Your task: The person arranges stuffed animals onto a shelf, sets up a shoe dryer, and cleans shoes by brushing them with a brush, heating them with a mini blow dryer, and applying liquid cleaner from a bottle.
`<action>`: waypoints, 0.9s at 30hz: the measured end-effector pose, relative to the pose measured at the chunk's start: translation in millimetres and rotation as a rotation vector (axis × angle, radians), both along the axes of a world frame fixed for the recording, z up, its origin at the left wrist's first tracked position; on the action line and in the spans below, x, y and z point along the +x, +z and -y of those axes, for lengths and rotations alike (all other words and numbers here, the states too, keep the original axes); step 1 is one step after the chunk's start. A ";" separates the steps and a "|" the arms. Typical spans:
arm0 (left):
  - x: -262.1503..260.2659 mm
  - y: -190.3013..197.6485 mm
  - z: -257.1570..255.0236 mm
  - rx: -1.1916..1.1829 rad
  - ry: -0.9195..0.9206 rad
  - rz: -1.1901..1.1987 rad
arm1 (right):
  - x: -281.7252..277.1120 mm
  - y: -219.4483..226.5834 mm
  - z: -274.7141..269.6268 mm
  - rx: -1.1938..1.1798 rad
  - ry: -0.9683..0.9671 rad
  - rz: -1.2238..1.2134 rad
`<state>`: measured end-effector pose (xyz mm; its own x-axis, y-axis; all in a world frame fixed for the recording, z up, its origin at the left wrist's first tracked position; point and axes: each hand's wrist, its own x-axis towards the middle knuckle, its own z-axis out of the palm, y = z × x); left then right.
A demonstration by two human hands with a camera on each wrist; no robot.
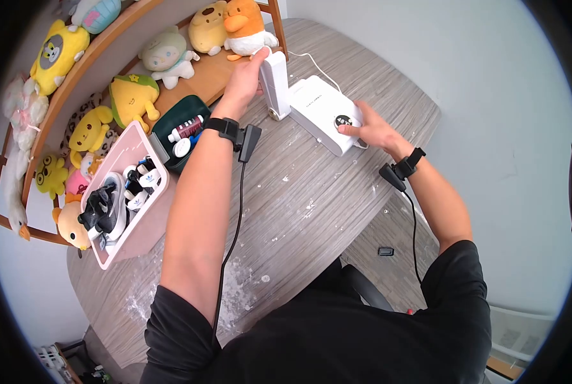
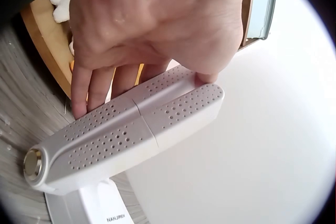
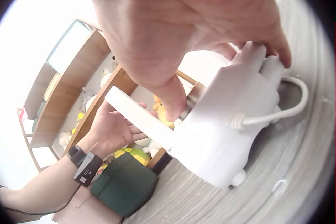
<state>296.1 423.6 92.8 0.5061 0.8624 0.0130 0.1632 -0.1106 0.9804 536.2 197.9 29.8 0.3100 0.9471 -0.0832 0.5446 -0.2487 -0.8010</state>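
Note:
A white shoe dryer (image 1: 318, 105) lies on the tabletop, with a round dark display (image 1: 343, 120) that reads about 48. One perforated arm (image 1: 273, 83) stands raised from its far end. My left hand (image 1: 242, 80) holds this arm near its free tip, thumb on one side and fingers on the other; the left wrist view shows the rows of holes (image 2: 113, 137) and a gold-coloured pivot cap (image 2: 33, 165). At the near end, my right hand (image 1: 375, 130) grips the dryer's body, thumb on top by the display. The right wrist view shows its fingers over the white housing (image 3: 220, 124).
A pink bin (image 1: 122, 256) of shoes and a dark green box (image 1: 167, 115) with bottles stand left of my left forearm. Behind them a wooden shelf (image 1: 74, 64) carries several plush toys. A white cord (image 1: 321, 69) runs behind the dryer. White residue (image 1: 234, 288) marks the table (image 1: 286, 217).

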 end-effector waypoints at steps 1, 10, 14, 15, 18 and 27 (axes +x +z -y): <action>-2.4 11.3 7.3 -0.100 0.005 0.022 | -0.1 1.2 0.2 -0.006 -0.005 -0.005; -23.1 15.4 3.2 -0.231 -0.193 0.022 | -35.0 63.1 -28.8 0.275 0.098 0.523; -24.1 14.3 6.6 -0.228 -0.197 0.082 | -87.1 93.6 -84.9 0.498 0.193 0.514; -25.9 18.1 10.6 -0.205 -0.193 0.122 | -93.8 96.5 -94.8 0.507 0.201 0.512; -24.3 11.9 7.6 -0.136 -0.117 0.114 | -106.2 92.3 -125.4 0.492 0.202 0.528; -4.4 -22.2 -26.3 0.441 0.128 -0.119 | -108.0 77.5 -111.3 0.517 0.099 0.397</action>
<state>291.8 449.9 70.7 0.4165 0.8432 0.3401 0.3111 -0.4836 0.8181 428.2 309.2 107.4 0.1329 0.8598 0.4930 0.8239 0.1806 -0.5371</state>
